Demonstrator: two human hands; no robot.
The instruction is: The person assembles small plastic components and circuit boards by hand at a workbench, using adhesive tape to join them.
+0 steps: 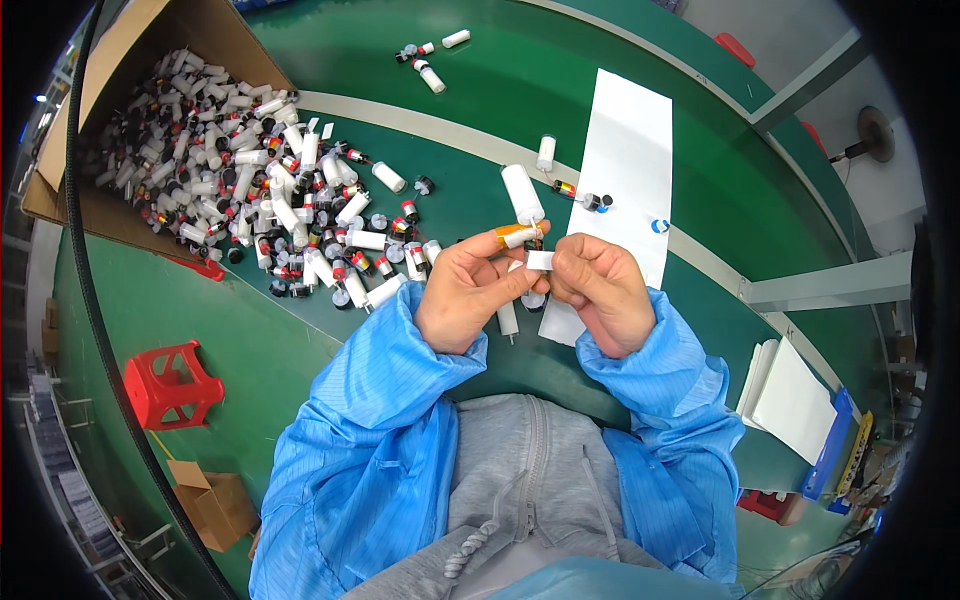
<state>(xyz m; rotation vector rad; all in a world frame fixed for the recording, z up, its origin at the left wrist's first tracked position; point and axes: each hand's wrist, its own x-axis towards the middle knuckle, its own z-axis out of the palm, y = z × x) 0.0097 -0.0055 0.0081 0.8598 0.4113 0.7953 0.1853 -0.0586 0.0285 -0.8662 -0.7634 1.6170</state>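
My left hand [455, 300] is closed in a pinch around a small assembly with a white piece and an orange-yellow band [517, 236]; its lower part is hidden by the fingers. A small white tab [540, 260] sits between the fingertips of my right hand [608, 290], close against the left fingers. Just beyond them lies a large white cylinder [521, 193], its near end by the assembly. A thinner white cylinder [508, 318] lies under my left hand. A white sheet [630, 130] carries a black-and-blue part [597, 202] and a blue-and-white cap [660, 226].
A cardboard box [215, 45] on its side spills a heap of white cylinders with red and black parts [290, 190] onto the green table [460, 150]. Loose cylinders [430, 78] lie farther off. A red stool [172, 385] and an open carton [215, 505] stand on the floor.
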